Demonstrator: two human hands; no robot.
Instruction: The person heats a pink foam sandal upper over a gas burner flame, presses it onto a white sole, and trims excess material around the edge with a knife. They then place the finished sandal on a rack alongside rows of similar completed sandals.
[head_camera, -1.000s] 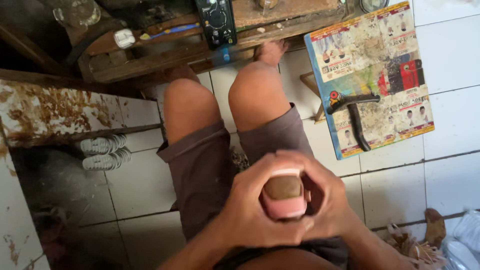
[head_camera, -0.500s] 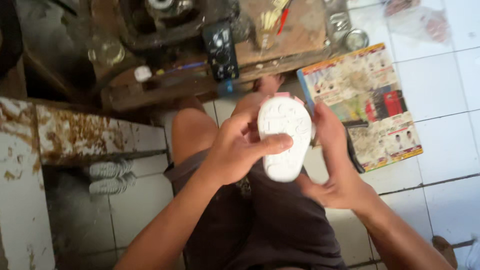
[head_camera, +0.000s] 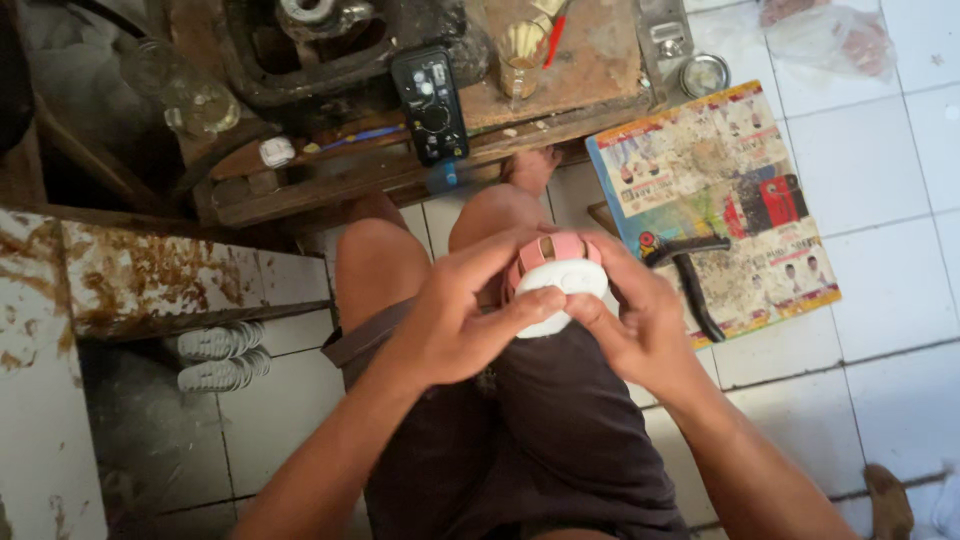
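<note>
A small pink shoe with a white moulded sole (head_camera: 553, 285) is held between both hands above the knees, sole turned up towards the camera, apparently so that the underside can be looked over. The left hand (head_camera: 455, 320) is clamped on the shoe from the left, its thumb laid across the white sole; the right hand (head_camera: 640, 320) is closed on the other side, fingers curled over the toe end and pressed to the sole's edge. The hands are thus brought together round the shoe, which is carried clear of the lap (nothing beneath it is touched).

Just to the right, a black-handled hammer (head_camera: 690, 270) is lying on a worn, colourfully printed poster sheet (head_camera: 715, 200) spread on the white tiled floor (head_camera: 880, 170). Ahead of the knees, a black handheld meter with a dial (head_camera: 430, 105) is resting on a rough wooden tabletop (head_camera: 590, 60). A pair of white ribbed soles (head_camera: 220, 355) is lying under a rusted metal ledge (head_camera: 150, 280) at the left.
</note>
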